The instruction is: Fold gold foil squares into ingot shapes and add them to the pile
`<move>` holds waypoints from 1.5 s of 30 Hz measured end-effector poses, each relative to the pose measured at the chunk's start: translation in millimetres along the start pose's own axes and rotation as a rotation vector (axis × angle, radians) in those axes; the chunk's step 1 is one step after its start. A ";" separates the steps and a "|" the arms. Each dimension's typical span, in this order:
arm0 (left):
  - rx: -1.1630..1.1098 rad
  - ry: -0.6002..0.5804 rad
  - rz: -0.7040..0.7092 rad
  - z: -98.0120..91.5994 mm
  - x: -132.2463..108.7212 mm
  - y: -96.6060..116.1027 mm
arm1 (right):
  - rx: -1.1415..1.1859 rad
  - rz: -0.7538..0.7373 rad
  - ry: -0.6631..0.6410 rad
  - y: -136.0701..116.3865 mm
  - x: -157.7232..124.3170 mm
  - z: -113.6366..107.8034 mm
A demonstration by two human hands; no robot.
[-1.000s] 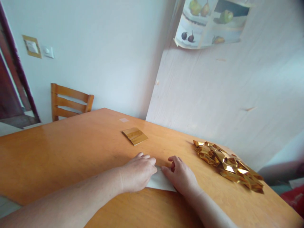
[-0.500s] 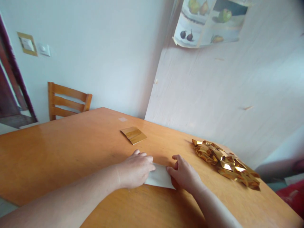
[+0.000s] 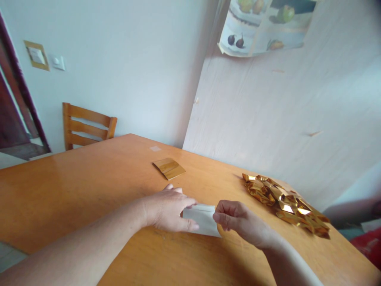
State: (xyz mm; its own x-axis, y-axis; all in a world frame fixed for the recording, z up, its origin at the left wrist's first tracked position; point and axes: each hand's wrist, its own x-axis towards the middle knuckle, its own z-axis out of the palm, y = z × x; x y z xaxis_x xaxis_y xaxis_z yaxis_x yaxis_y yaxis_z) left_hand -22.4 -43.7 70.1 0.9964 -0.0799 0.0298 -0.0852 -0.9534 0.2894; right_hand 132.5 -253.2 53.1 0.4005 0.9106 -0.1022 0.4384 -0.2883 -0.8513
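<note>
A small folded white paper (image 3: 201,218) is held just above the orange wooden table (image 3: 74,186), near its front middle. My left hand (image 3: 166,210) grips the paper's left end, thumb underneath and fingers over the top. My right hand (image 3: 238,220) pinches the paper's right edge with curled fingers. Both forearms reach in from the lower edge of the view.
A folded gold sheet (image 3: 169,168) lies flat farther back on the table. A heap of crumpled gold foil pieces (image 3: 287,204) sits at the right, close to the table's edge. A wooden chair (image 3: 86,126) stands behind the table by the wall.
The white paper lay pressed flat under both hands; now both hands have pinched its ends and lifted it slightly. My right hand has curled from flat into a pinch.
</note>
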 end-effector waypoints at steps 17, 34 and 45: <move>0.019 0.045 -0.019 2.4 -0.4 3.9 | -0.114 0.049 -0.456 -20.0 -25.6 3.7; 0.019 0.138 0.025 14.8 6.1 -5.4 | -0.276 -0.117 -0.045 -21.1 -17.1 10.0; -0.015 0.281 -0.008 38.5 19.4 -17.5 | -0.564 -0.245 0.105 -28.2 -14.7 31.3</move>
State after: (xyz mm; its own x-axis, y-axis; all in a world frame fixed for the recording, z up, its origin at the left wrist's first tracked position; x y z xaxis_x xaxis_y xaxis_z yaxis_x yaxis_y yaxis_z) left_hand -1.4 -39.7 28.8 0.9565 0.0131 0.2914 -0.0797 -0.9492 0.3044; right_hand 89.1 -249.2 62.4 0.2984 0.9445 0.1372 0.8738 -0.2125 -0.4375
